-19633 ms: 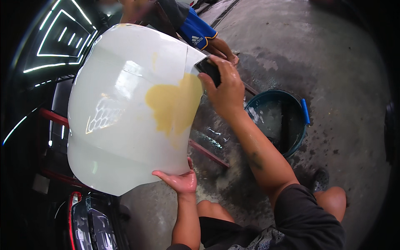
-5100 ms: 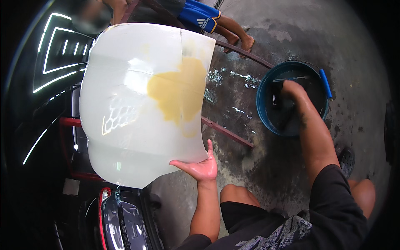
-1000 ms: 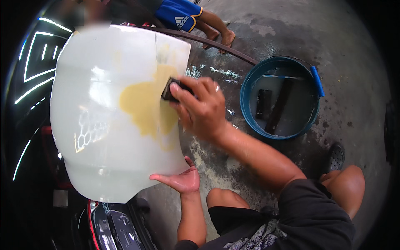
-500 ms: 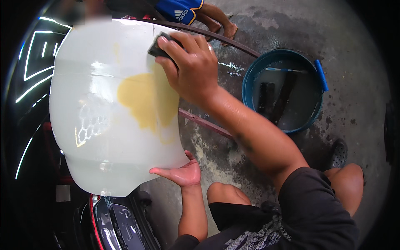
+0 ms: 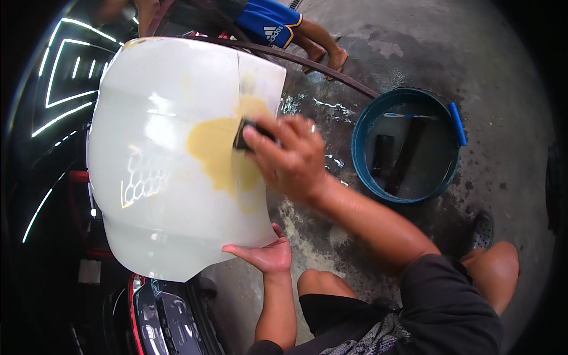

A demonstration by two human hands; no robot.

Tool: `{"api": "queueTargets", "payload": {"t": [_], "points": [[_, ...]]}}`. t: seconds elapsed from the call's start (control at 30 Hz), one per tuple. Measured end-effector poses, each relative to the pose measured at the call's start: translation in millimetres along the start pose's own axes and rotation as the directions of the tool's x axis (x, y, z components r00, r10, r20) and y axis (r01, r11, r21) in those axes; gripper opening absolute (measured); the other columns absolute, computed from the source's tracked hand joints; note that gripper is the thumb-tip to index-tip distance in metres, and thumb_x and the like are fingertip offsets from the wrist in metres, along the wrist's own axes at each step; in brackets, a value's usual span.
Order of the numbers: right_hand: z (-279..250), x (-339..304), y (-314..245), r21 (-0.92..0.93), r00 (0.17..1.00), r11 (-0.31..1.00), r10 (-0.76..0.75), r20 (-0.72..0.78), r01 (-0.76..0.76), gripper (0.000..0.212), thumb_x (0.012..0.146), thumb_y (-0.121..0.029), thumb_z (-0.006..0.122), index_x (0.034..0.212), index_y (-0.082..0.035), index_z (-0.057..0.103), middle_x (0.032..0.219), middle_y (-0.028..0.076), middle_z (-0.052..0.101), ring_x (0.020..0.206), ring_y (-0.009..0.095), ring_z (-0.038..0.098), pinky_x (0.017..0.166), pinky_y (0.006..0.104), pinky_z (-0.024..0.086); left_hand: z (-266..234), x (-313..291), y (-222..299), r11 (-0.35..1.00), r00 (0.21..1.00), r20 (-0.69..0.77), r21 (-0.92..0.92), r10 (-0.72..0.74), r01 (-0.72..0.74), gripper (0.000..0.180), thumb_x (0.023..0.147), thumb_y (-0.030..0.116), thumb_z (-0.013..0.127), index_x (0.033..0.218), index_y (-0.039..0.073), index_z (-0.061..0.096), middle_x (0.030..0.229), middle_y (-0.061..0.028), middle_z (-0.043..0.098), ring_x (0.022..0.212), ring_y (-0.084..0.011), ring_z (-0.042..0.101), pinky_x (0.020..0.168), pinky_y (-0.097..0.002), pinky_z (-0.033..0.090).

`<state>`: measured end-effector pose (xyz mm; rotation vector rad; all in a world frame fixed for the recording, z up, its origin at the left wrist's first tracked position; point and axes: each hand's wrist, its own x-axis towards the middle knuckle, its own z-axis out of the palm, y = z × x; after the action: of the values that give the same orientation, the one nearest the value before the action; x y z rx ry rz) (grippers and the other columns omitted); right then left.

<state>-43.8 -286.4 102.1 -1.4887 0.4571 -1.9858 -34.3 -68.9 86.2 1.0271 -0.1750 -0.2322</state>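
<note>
The right hand (image 5: 296,157) has its thumb and fingers clamped on a black block (image 5: 241,136), which sits at the fingertips against the yellow patch (image 5: 212,148) on a white curved panel (image 5: 171,219). The patch spreads left of these fingers and a little above and below them; the panel reaches far to their left. Below them, the left hand (image 5: 267,254) lies palm up at the panel's edge. Its thumb stands wide apart from the 1 finger that shows; how the other fingers lie I cannot tell. Right of the right fingers, well apart, stands a teal bucket (image 5: 358,160) with a blue grip (image 5: 457,124); 2 dark bars (image 5: 383,155) and 1 thin blue-and-white stick (image 5: 408,116) are in its cloudy water. Above the fingers, a dark red beam (image 5: 296,57) runs toward the bucket, with a co-worker's blue shorts (image 5: 255,25) beyond.
</note>
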Motion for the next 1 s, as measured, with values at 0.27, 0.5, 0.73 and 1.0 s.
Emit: {"api": "queueTargets", "payload": {"t": [0.27, 0.5, 0.73, 1.0], "points": [[2, -8, -7, 0.009, 0.999, 0.999, 0.033, 0.018, -0.034, 0.036, 0.086, -0.025, 0.086, 0.120, -0.020, 0.078, 0.119, 0.002, 0.075, 0.102, 0.031, 0.068, 0.080, 0.0485, 0.054, -17, 12, -1, 0.999, 1.000, 0.004, -0.045, -0.002, 0.002, 0.092, 0.085, 0.097, 0.059, 0.153, 0.034, 0.060, 0.143, 0.0145, 0.070, 0.119, -0.0111, 0.069, 0.090, -0.0393, 0.064], [21, 53, 39, -0.065, 0.993, 0.994, 0.087, -0.076, -0.092, 0.038, 0.085, -0.025, 0.087, 0.121, -0.022, 0.077, 0.119, 0.001, 0.075, 0.103, 0.031, 0.068, 0.084, 0.0478, 0.053, -15, 14, -12, 0.998, 0.997, -0.061, -0.048, -0.036, 0.033, 0.093, 0.085, 0.098, 0.058, 0.152, 0.034, 0.060, 0.143, 0.0146, 0.069, 0.123, -0.0102, 0.067, 0.090, -0.0395, 0.064], [13, 20, 32, -0.048, 0.998, 0.998, -0.047, -0.039, 0.045, 0.036, 0.086, -0.028, 0.086, 0.121, -0.022, 0.078, 0.115, 0.004, 0.074, 0.098, 0.032, 0.067, 0.082, 0.0485, 0.054, -16, 11, -4, 1.000, 1.000, 0.001, -0.017, -0.021, 0.021, 0.091, 0.086, 0.098, 0.057, 0.151, 0.035, 0.060, 0.143, 0.0149, 0.068, 0.122, -0.0107, 0.066, 0.090, -0.0391, 0.062], [-2, -7, 3, 0.000, 0.998, 0.999, 0.052, -0.024, -0.052, 0.036, 0.083, -0.025, 0.088, 0.116, -0.017, 0.079, 0.116, 0.006, 0.073, 0.101, 0.031, 0.067, 0.083, 0.0488, 0.054, 0, 6, -1, 0.999, 0.997, -0.068, 0.027, 0.036, -0.034, 0.088, 0.085, 0.097, 0.060, 0.149, 0.036, 0.061, 0.143, 0.0153, 0.067, 0.122, -0.0090, 0.063, 0.089, -0.0371, 0.060]]}}
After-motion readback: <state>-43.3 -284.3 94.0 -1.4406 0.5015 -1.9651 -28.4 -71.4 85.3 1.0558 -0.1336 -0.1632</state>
